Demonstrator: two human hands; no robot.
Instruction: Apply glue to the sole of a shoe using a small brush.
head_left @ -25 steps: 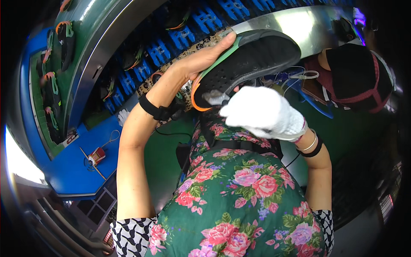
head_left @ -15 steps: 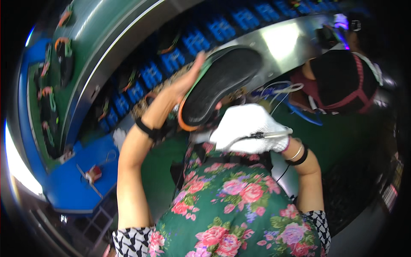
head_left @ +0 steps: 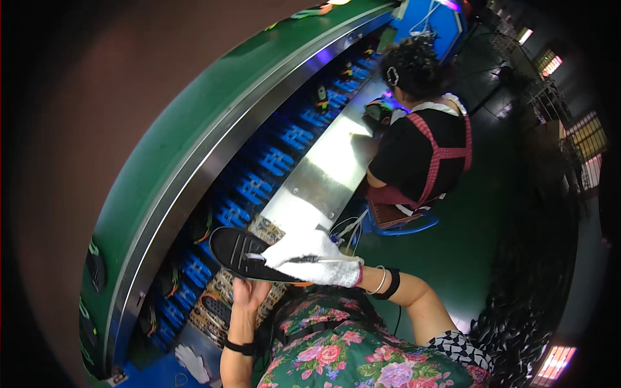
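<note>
A black shoe [head_left: 234, 251] with grooves across its upturned face and a bit of orange at its near edge is tilted in front of me. My bare left hand [head_left: 249, 294] grips it from below; some fingers are hidden underneath. Over its right part lies my right hand [head_left: 310, 257], in a white knit glove, closed around a thin pen-like tool [head_left: 336, 260]. The tool's pale tip [head_left: 255, 257] is at the shoe's face; whether it touches I cannot tell.
Beyond the shoe runs a row of blue holders [head_left: 255, 187] beside a green conveyor belt [head_left: 165, 139]. A metal ledge [head_left: 301, 213] stretches ahead. A co-worker [head_left: 420, 149] sits on a blue stool [head_left: 404, 227] at the right. A white glove [head_left: 192, 363] lies on blue at lower left.
My view has swung to the right. The shoe has come lower and closer to my body, turned to a grooved face. My gloved hand has moved onto it with the tool.
</note>
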